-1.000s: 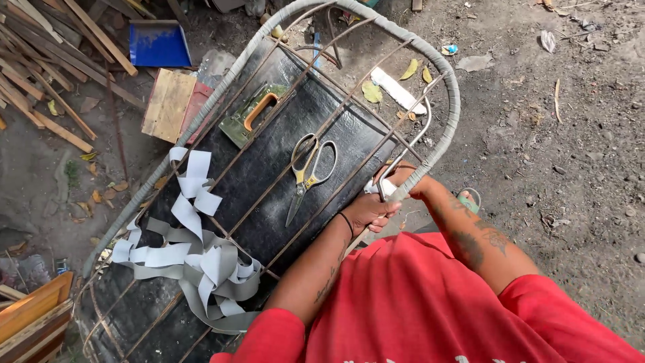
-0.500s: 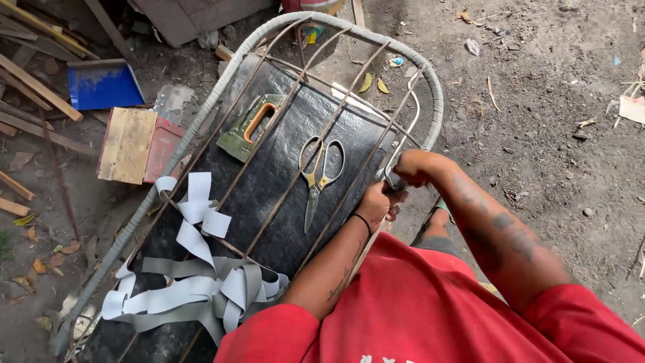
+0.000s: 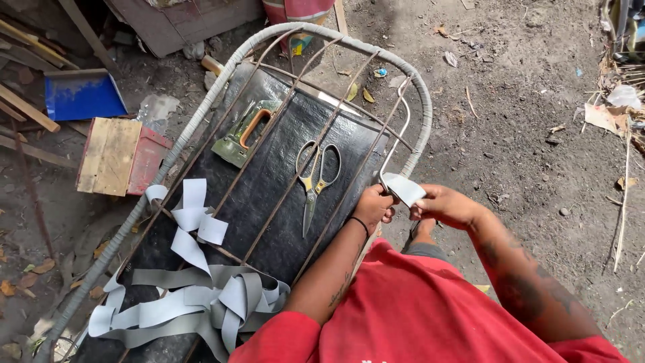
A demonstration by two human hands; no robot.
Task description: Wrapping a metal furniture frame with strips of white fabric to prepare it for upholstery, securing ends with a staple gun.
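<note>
Metal rod frame (image 3: 295, 101), rim partly wrapped in grey strap, lying over a black sheet (image 3: 269, 195): left hand (image 3: 373, 206) grips a rod at the near rim, fingers closed round it, apparently to steady the frame. Right hand (image 3: 445, 204) pinches the free end of the grey strap (image 3: 405, 188) just beside that rod, held taut for wrapping. Scissors (image 3: 313, 180) and an orange-handled tool (image 3: 245, 131) rest on the sheet within reach; loose strap coils (image 3: 201, 296) lie at the near end.

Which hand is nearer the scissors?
Left. The left hand grips the frame rod just right of the scissors, apart from them. The right hand sits farther right, past the grey strip end it pinches.
</note>
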